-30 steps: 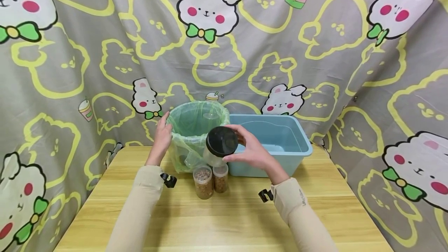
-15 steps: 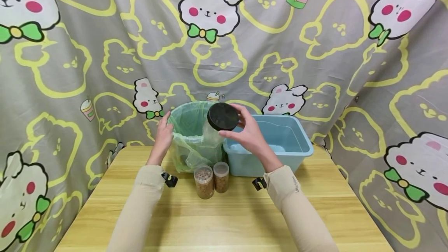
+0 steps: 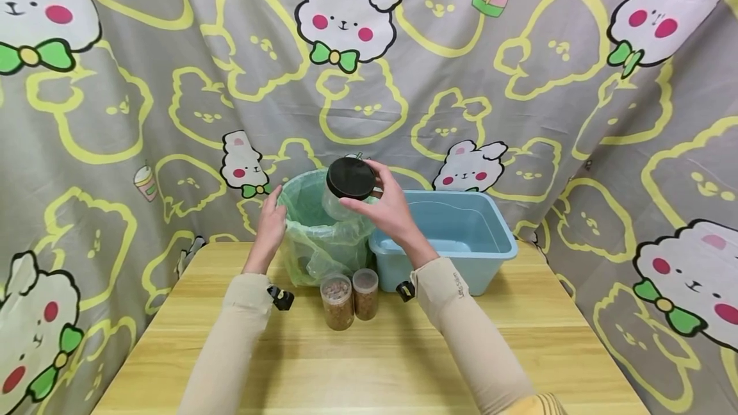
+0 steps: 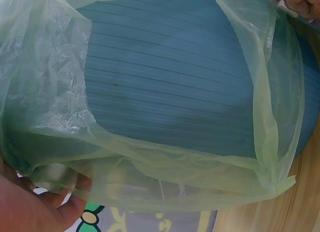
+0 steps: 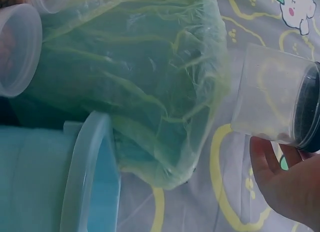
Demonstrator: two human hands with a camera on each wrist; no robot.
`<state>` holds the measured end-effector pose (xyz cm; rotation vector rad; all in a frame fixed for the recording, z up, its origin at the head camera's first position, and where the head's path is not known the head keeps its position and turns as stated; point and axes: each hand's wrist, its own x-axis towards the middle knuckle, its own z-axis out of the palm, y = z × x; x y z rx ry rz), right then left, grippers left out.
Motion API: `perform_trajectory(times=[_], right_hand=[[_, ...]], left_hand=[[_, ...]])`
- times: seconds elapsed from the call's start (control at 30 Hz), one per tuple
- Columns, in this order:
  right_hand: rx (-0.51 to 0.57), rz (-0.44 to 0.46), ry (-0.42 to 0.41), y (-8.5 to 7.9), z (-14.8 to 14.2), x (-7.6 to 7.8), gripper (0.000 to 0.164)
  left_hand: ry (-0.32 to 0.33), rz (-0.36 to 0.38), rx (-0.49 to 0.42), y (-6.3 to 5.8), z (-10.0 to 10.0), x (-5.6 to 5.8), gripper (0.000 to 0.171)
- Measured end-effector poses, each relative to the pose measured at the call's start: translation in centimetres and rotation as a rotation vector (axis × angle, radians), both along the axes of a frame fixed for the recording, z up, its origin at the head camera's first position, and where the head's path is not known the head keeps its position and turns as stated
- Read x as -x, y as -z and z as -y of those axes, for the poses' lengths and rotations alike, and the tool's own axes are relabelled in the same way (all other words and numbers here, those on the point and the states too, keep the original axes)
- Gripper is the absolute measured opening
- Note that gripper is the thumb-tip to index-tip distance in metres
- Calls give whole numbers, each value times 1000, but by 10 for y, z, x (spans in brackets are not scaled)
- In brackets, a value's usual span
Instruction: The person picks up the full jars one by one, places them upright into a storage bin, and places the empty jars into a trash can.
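Note:
My right hand (image 3: 385, 207) grips a clear plastic jar with a black lid (image 3: 350, 178), tilted above the opening of a lined bin. In the right wrist view the jar (image 5: 272, 94) looks see-through, with no contents visible. The bin is a round blue trash bin (image 4: 170, 81) covered by a thin green plastic bag (image 3: 323, 255) folded over its rim. On the bin's left side my left hand (image 3: 270, 226) holds the bagged rim; part of its fingers shows beside the bag in the left wrist view.
Two lidless clear jars of brownish pieces, a wider one (image 3: 338, 309) and a narrower one (image 3: 366, 303), stand in front of the bin. A light blue rectangular tub (image 3: 461, 274) sits to its right. Patterned curtain (image 3: 369, 101) surrounds the wooden table (image 3: 369, 370).
My right hand has lifted the black-lidded jar from in front of the bin, up and leftward over its opening. The left hand stays at the rim.

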<state>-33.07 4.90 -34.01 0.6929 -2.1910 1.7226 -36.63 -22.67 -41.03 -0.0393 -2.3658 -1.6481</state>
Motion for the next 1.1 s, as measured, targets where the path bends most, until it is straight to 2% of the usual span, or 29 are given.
perform_trajectory(times=[0.33, 0.57, 0.77, 1.1], right_hand=[[-40, -3, -18, 1, 25, 12, 88], [-80, 36, -15, 12, 38, 18, 89], [-75, 66, -46, 22, 46, 26, 86], [-208, 88, -38, 26, 49, 28, 92]], left_hand=[[0, -6, 15, 0, 1, -1, 63], [-6, -11, 25, -1, 1, -2, 62], [-10, -18, 25, 0, 0, -2, 62], [-10, -26, 20, 1, -1, -1, 63]])
